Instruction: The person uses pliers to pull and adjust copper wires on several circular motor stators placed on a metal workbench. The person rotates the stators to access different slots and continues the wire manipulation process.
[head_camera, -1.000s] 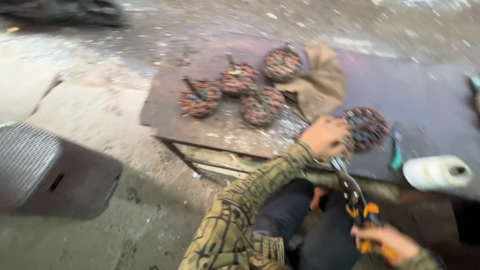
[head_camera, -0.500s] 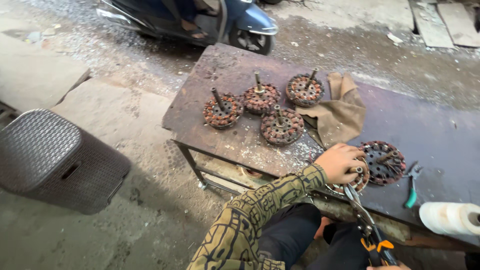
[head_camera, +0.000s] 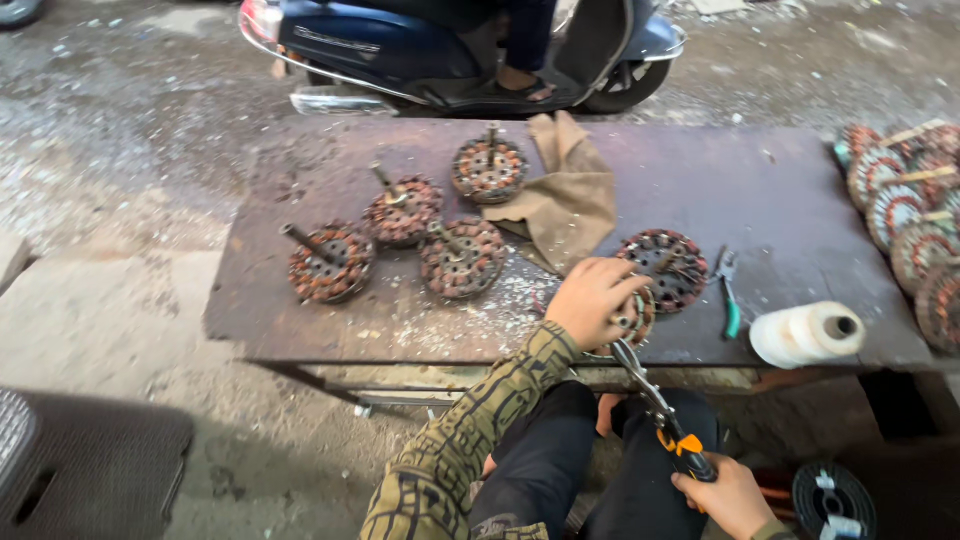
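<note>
My left hand (head_camera: 592, 300) grips a round motor stator with copper windings (head_camera: 636, 318) at the near edge of the rusty metal table (head_camera: 780, 200). My right hand (head_camera: 728, 496), low over my lap, holds the orange and black handle of long metal snips (head_camera: 660, 410) whose tip reaches up to that stator. A second stator (head_camera: 668, 266) lies just behind the held one. Several more stators with shafts (head_camera: 405, 212) stand in a group at the table's left middle.
A brown cloth (head_camera: 570, 195) lies mid-table. Teal-handled pliers (head_camera: 730, 295) and a white thread spool (head_camera: 808, 334) lie at right, with stacked stators (head_camera: 905, 215) at the right edge. A blue scooter with a person's foot (head_camera: 470, 50) stands behind. A dark plastic stool (head_camera: 90, 470) is lower left.
The view has tilted up and shifted, bringing the scooter and the table's right end into sight. My left hand stays on the stator; my right hand with the snips shows more fully.
</note>
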